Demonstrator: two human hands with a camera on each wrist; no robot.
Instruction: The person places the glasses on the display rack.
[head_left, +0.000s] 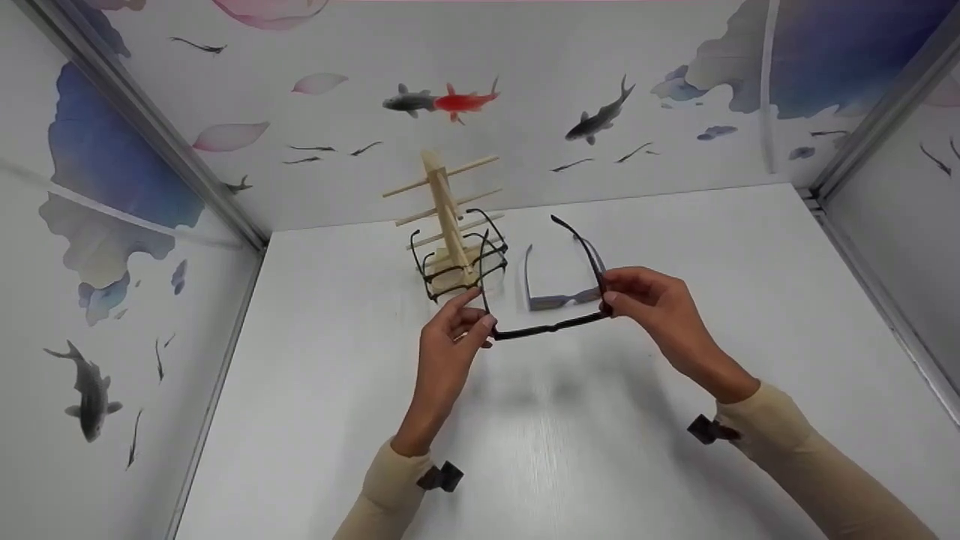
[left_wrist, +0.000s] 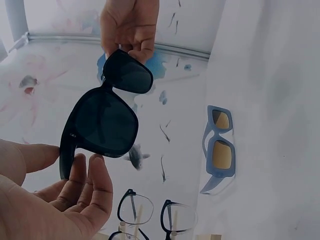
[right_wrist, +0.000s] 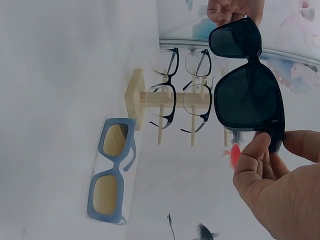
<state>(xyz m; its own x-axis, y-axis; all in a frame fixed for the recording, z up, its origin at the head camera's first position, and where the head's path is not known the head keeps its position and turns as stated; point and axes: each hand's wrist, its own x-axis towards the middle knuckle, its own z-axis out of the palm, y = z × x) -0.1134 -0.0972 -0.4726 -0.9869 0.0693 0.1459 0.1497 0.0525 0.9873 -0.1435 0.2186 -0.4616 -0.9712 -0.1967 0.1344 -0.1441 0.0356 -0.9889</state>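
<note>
Black sunglasses (left_wrist: 105,122) held in the air above the desk (head_left: 540,465), temples unfolded and pointing away from the person. The fingers of the left hand (head_left: 450,337) and of the right hand (head_left: 667,315) each pinch one end of the frame near its hinge. Beyond stands a wooden rack (head_left: 447,217) bearing two pairs of clear-lensed glasses (right_wrist: 174,105) on its lower pegs; blue sunglasses (right_wrist: 115,169) rest on the desk just beside it. The likeliest fault is snagging: the left temple reaches toward the rack, and a forward push at this height could hook the hung glasses or tip the stand. A straight descent could bring the right temple down on the blue sunglasses. Uneven pull between the hands may strain the hinges, and a slackened pinch on one side would let the frame swing or drop. In the head view the black front appears nearly edge-on, so its lenses scarcely show, and overlap leaves the gap between left temple and hung glasses unclear. Each wrist view crops the opposite hand at its top edge and foreshortens the black temples; the left one also cuts off most of the rack.
</note>
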